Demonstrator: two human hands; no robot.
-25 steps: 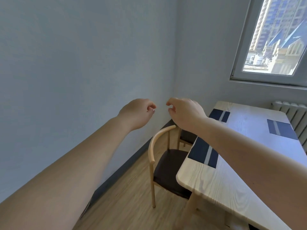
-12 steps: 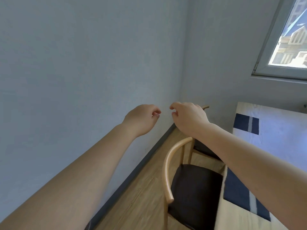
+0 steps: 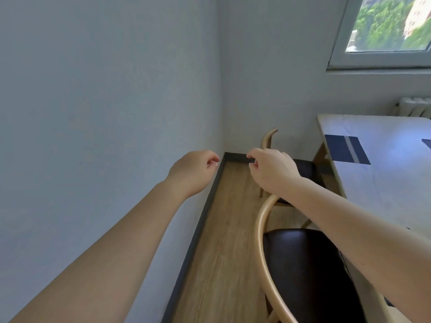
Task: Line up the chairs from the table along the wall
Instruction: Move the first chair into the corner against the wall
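Note:
Two wooden chairs with curved backs and dark seats stand tucked at the left side of the pale wooden table (image 3: 382, 183). The near chair (image 3: 303, 271) is right below me, its bent backrest curving up under my right forearm. The far chair (image 3: 268, 138) stands near the corner, partly hidden behind my right hand. My left hand (image 3: 194, 171) hovers in front of the left wall (image 3: 105, 113), fingers curled, holding nothing. My right hand (image 3: 272, 171) hovers above the chairs with fingers loosely curled, touching neither chair.
A strip of wooden floor (image 3: 224, 241) runs between the left wall's dark baseboard (image 3: 198, 229) and the chairs. Dark blue placemats (image 3: 345, 148) lie on the table. A window (image 3: 384, 31) and a radiator (image 3: 415, 106) are at the back right.
My view has moved forward and tilted down, so the near chair now sits under me and the corner is closer. Both hands keep the same curled pose in front of me.

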